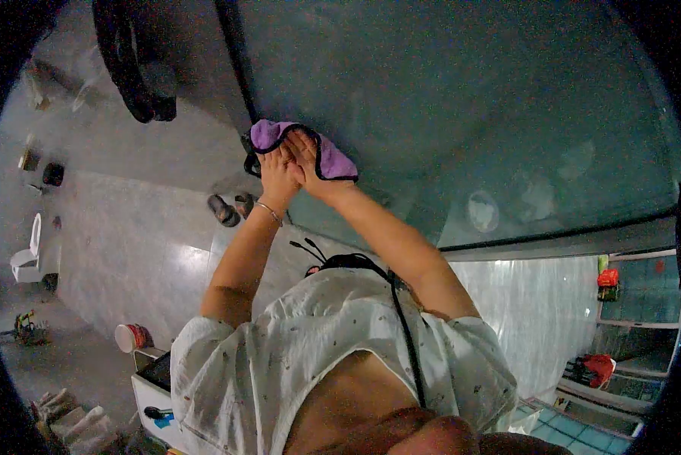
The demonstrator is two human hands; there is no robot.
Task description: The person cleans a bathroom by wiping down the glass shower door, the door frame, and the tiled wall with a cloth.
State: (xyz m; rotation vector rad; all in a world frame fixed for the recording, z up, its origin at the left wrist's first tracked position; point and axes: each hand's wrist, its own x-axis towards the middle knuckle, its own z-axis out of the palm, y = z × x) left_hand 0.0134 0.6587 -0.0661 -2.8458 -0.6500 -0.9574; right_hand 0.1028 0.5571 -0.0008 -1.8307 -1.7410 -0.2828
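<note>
A purple cloth (337, 163) with a black edge is bunched against the large glass panel (461, 98), near its dark frame edge. My right hand (307, 155) holds the cloth to the panel, its fingers pressed together on the fabric. Close against it, touching, is my left hand (280, 173), with fingers on the cloth's left part; a thin bracelet circles that wrist. A black fitting (251, 155), perhaps a handle, shows just left of the cloth and is partly covered. The fingertips are partly hidden in the folds.
Dark slippers (223, 211) lie on the grey tiled floor below my hands. A white toilet (36, 259) stands at the far left. A white cabinet (158, 413) and a round red-and-white container (133, 337) are at lower left. Shelves (636, 324) with red items line the right.
</note>
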